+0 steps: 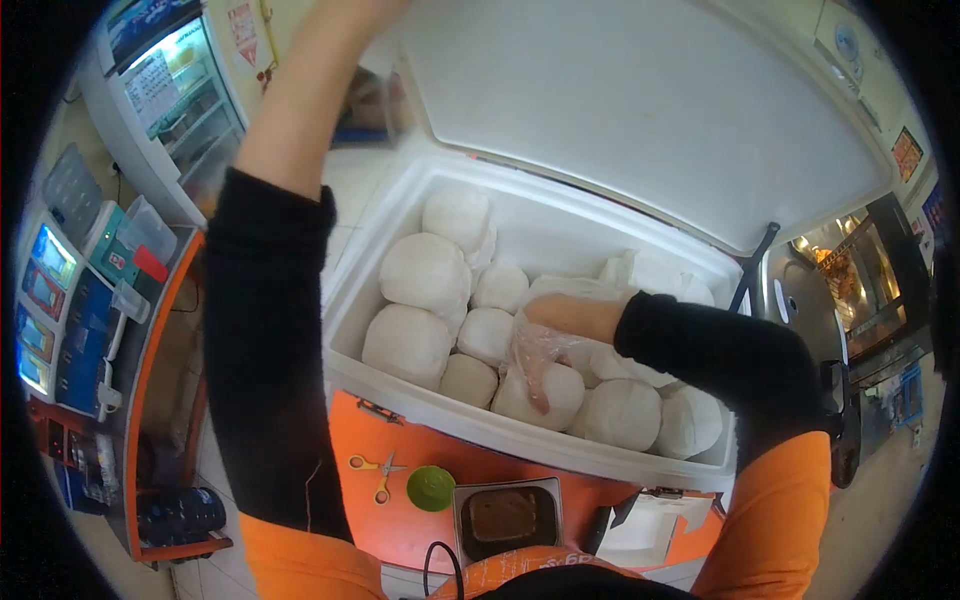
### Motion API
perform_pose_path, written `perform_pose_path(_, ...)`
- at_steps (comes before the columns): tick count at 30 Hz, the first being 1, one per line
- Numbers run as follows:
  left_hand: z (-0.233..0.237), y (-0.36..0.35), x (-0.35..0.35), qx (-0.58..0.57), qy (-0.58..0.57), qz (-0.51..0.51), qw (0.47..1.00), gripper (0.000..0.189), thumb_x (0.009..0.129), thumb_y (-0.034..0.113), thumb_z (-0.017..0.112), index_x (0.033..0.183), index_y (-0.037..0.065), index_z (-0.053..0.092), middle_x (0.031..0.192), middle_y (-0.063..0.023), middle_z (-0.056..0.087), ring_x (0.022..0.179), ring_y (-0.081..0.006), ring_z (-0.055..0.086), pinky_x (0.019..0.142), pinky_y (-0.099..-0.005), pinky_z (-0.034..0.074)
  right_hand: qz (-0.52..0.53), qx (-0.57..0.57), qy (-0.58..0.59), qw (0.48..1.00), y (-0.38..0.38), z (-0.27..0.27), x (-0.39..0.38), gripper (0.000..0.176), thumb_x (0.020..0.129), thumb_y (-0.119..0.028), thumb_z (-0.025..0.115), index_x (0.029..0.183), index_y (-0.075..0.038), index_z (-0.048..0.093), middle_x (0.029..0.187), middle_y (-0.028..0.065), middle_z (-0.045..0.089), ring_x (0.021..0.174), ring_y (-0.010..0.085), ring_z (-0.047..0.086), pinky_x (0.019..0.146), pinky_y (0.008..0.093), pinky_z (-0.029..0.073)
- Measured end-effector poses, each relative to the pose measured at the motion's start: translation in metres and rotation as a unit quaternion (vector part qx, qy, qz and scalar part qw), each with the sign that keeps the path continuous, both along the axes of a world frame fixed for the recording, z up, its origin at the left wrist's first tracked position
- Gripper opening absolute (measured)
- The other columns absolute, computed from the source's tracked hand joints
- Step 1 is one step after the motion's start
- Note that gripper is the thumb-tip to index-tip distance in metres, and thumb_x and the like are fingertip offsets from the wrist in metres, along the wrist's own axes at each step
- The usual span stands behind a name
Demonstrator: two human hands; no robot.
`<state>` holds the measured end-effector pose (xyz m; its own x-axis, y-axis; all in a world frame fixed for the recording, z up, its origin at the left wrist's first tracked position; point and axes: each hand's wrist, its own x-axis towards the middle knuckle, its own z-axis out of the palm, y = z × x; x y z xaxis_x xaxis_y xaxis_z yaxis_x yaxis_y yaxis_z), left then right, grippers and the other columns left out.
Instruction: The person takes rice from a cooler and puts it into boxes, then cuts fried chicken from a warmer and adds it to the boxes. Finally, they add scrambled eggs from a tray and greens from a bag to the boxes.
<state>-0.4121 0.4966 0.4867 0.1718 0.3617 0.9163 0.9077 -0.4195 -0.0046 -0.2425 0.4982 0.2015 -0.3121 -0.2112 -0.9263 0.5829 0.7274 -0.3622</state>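
My right hand (540,350), in a loose clear plastic glove, reaches into a white cooler box (345,325). Its fingers point down, stretched out over a round white lump (545,398) in the front row, fingertips against its near side. Several similar pale, rounded lumps (425,272) fill the box, some stacked at its left end. The large white lid (640,100) stands raised at the back. My left forearm (295,125) extends up past the lid's left corner; the hand lies beyond the top of the view.
In front of the box, an orange surface (430,540) carries yellow-handled scissors (378,476), a green bowl (431,488), a metal tray (508,515) and an opened white carton (640,530). A glass-door fridge (175,95) stands left; a lit glass-fronted oven (860,265) is at right.
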Motion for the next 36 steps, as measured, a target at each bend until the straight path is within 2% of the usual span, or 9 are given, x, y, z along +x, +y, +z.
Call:
perform_pose_path(6,-0.002,-0.018,0.002,0.018,0.006,0.015,1.000,0.029,0.086,0.034,0.057,0.097,0.007,0.063,0.098,-0.0147,0.059,0.088,-0.0349,0.059,0.075,-0.0415,0.046,-0.222,-0.065,-0.005,0.973,-0.008,0.030,0.000,0.050,0.074,-0.019,0.073,0.121,-0.013,0.059,0.120,0.0062,0.058,0.111,0.0250,0.050,0.088,0.0345,0.046)
perform_pose_path(9,-0.004,-0.020,-0.005,0.008,0.032,0.003,0.999,0.024,0.086,0.028,0.057,0.096,0.007,0.063,0.100,-0.0144,0.060,0.091,-0.0349,0.058,0.079,-0.0414,0.045,-0.038,-0.076,0.275,0.958,0.023,0.080,0.014,0.071,0.068,-0.010,0.076,0.132,-0.008,0.045,0.123,0.0128,0.055,0.119,0.0275,0.046,0.096,0.0362,0.041)
perform_pose_path(14,-0.029,-0.036,-0.067,0.027,0.140,0.031,0.989,0.035,0.094,0.029,0.046,0.123,0.013,0.055,0.117,-0.0117,0.058,0.101,-0.0277,0.059,0.082,-0.0356,0.045,-0.401,0.130,0.404,0.812,-0.141,0.217,0.141,0.076,0.064,-0.005,0.073,0.132,0.000,0.040,0.124,0.0185,0.052,0.118,0.0271,0.047,0.100,0.0363,0.037)
perform_pose_path(20,-0.121,-0.176,-0.085,-0.141,0.164,0.072,0.974,0.047,0.085,0.008,0.060,0.130,0.014,0.049,0.128,-0.0094,0.051,0.116,-0.0237,0.052,0.098,-0.0365,0.042,-0.776,-0.055,0.423,0.464,-0.341,0.062,0.326,0.053,0.071,-0.008,0.070,0.121,-0.006,0.055,0.116,0.0093,0.059,0.106,0.0230,0.055,0.090,0.0382,0.044)
perform_pose_path(24,-0.191,-0.235,-0.058,-0.287,0.143,0.167,0.933,0.053,0.078,0.007,0.068,0.127,0.020,0.053,0.122,-0.0085,0.055,0.109,-0.0238,0.056,0.091,-0.0371,0.048,-0.925,-0.096,0.220,0.296,-0.401,-0.002,0.348,0.045,0.075,-0.010,0.069,0.118,-0.002,0.056,0.116,0.0085,0.059,0.103,0.0219,0.057,0.093,0.0357,0.044)
perform_pose_path(27,-0.213,-0.250,-0.050,-0.276,0.094,0.177,0.940,0.049,0.081,0.012,0.067,0.127,0.016,0.053,0.124,-0.0093,0.054,0.111,-0.0246,0.055,0.092,-0.0363,0.045,-0.891,-0.208,0.323,0.242,-0.415,-0.139,0.358,0.049,0.080,-0.021,0.069,0.119,0.004,0.054,0.122,0.0152,0.054,0.112,0.0241,0.053,0.101,0.0365,0.039)
perform_pose_path(29,-0.206,-0.265,-0.041,-0.215,0.044,0.113,0.969,0.044,0.087,0.016,0.062,0.128,0.010,0.051,0.123,-0.0107,0.055,0.111,-0.0229,0.054,0.094,-0.0348,0.042,-0.791,0.127,0.131,0.583,-0.388,-0.132,0.335,0.049,0.082,-0.021,0.066,0.122,0.003,0.051,0.121,0.0134,0.055,0.110,0.0235,0.053,0.098,0.0332,0.039)
perform_pose_path(32,-0.204,-0.309,-0.024,-0.223,-0.116,0.085,0.964,0.047,0.089,0.016,0.059,0.131,0.002,0.045,0.112,-0.0106,0.057,0.107,-0.0209,0.054,0.093,-0.0359,0.042,-0.902,0.062,0.243,0.353,-0.408,-0.152,0.340,0.052,0.081,-0.019,0.068,0.125,0.001,0.049,0.122,0.0130,0.053,0.115,0.0223,0.049,0.097,0.0315,0.039)
perform_pose_path(36,-0.241,-0.381,0.014,-0.275,-0.279,0.009,0.920,0.052,0.087,0.018,0.056,0.134,0.002,0.040,0.104,-0.0096,0.056,0.098,-0.0198,0.055,0.088,-0.0341,0.044,-0.883,-0.030,0.413,0.222,-0.439,-0.104,0.403,0.062,0.078,-0.012,0.068,0.133,-0.005,0.039,0.119,0.0146,0.054,0.114,0.0208,0.048,0.095,0.0315,0.040)
